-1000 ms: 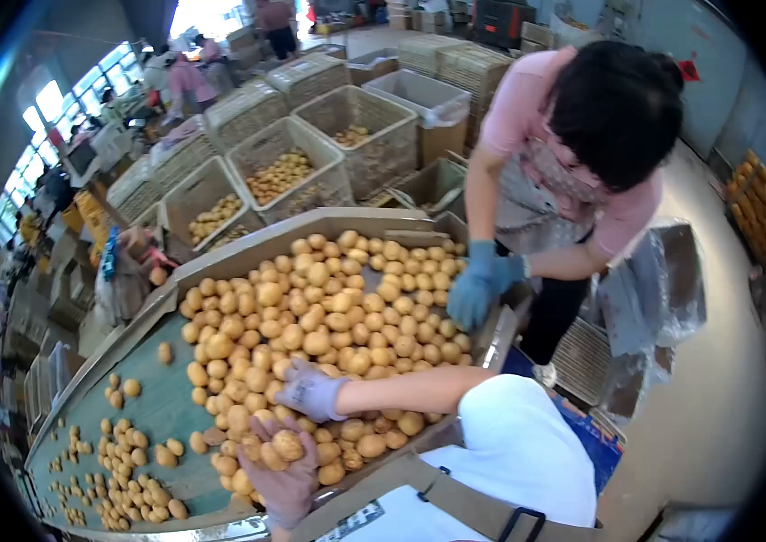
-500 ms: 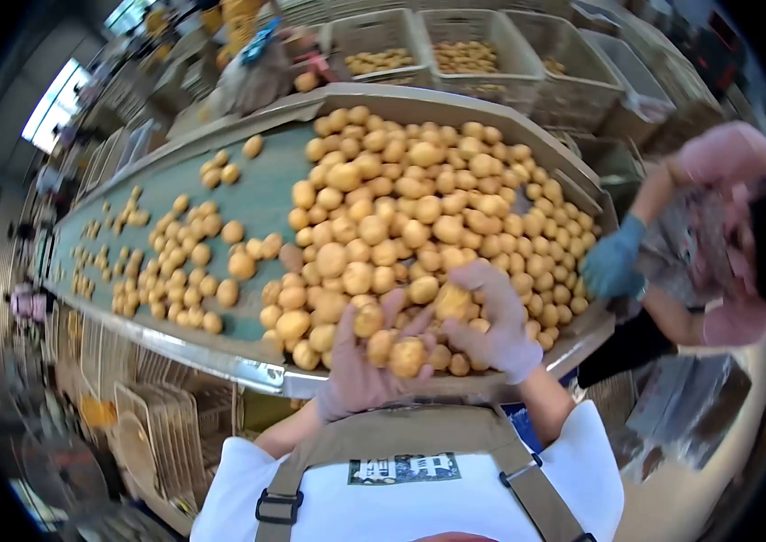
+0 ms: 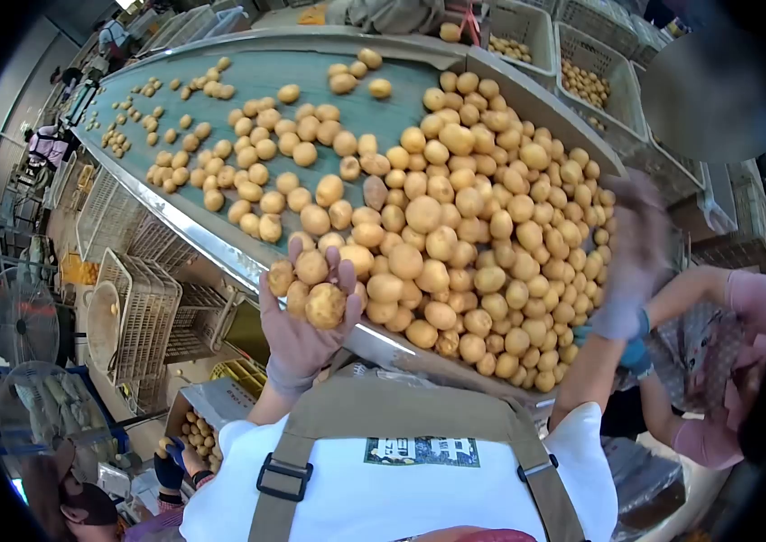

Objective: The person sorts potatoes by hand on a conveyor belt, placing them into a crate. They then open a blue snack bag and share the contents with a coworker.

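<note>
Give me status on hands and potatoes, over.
Left hand cupped, holding a few potatoes at near edge of the belt. Right hand raised over the pile, blurred, grip unclear. Co-worker's blue glove close beneath it.

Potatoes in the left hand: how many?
4 in the left hand: a potato at its left edge, one near the fingertips, one in the middle, the biggest at the right. More may hide beneath.

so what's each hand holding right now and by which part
The left hand cups a few potatoes from underneath, in its upturned palm. The right hand is motion-blurred by the potato pile; whether it holds anything cannot be told.
</note>
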### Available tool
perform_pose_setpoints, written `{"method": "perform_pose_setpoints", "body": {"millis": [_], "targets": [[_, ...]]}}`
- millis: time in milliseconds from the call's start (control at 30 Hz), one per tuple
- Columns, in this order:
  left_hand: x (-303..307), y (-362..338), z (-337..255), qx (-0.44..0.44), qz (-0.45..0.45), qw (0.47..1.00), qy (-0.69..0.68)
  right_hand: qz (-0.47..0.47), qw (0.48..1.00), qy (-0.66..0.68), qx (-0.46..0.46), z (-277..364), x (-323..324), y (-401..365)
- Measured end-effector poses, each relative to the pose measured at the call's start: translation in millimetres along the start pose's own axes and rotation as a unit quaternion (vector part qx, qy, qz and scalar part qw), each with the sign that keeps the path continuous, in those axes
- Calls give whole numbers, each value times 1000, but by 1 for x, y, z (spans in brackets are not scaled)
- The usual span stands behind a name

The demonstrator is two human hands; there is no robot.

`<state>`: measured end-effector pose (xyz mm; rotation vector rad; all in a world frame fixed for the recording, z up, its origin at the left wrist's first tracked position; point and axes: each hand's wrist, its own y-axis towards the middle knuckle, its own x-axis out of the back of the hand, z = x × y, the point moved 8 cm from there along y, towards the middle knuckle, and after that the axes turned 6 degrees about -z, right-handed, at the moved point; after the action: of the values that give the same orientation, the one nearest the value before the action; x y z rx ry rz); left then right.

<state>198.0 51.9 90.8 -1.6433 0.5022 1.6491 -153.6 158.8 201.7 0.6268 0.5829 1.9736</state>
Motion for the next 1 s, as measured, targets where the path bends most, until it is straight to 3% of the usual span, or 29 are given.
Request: {"method": "perform_pose_setpoints", "body": {"millis": [33,67,133,200,233,267,367,433,500,600,633,700,767,833,867,900,933,1000], "targets": [[-1,0,-8,-23,-10,1000,7,86,986,-62,131,19,-50,-3],[0,0,-15,-45,-22,999,12,165,970,-58,168,33,-98,-12],[0,3,-21,-61,-33,998,12,225,942,-25,247,44,-183,-37],[-3,4,-20,-64,-34,997,5,483,810,-213,255,20,-275,-82],[-4,8,-16,-54,-30,998,3,493,796,-225,270,3,-299,-104],[-2,7,-16,-53,-13,998,7,559,728,-297,264,5,-318,-111],[-4,8,-11,-18,18,1000,-11,583,654,-376,302,-9,-343,-131],[-4,12,-7,-53,-50,997,1,605,650,-378,262,12,-324,-109],[-9,15,-6,-39,-56,998,15,628,691,-301,192,8,-312,-101],[-14,17,-6,-21,-28,998,54,471,861,-136,137,10,-282,-78],[-14,18,-6,-21,-25,998,57,481,866,-100,90,11,-278,-77],[-15,21,-8,-13,-28,998,61,395,910,-36,120,15,-265,-71],[-18,22,-10,5,9,997,79,250,928,43,273,31,-220,-52],[-20,19,-16,9,46,996,80,88,899,41,427,45,-147,-12],[-24,17,-16,0,54,994,94,113,890,-61,437,34,-119,15],[-23,19,-17,-6,34,997,66,182,866,-285,368,10,-104,58],[-20,18,-19,-11,12,999,38,108,881,-282,365,-27,-60,99],[-14,17,-23,-16,-17,1000,21,-49,887,-432,157,-102,30,153]]}}
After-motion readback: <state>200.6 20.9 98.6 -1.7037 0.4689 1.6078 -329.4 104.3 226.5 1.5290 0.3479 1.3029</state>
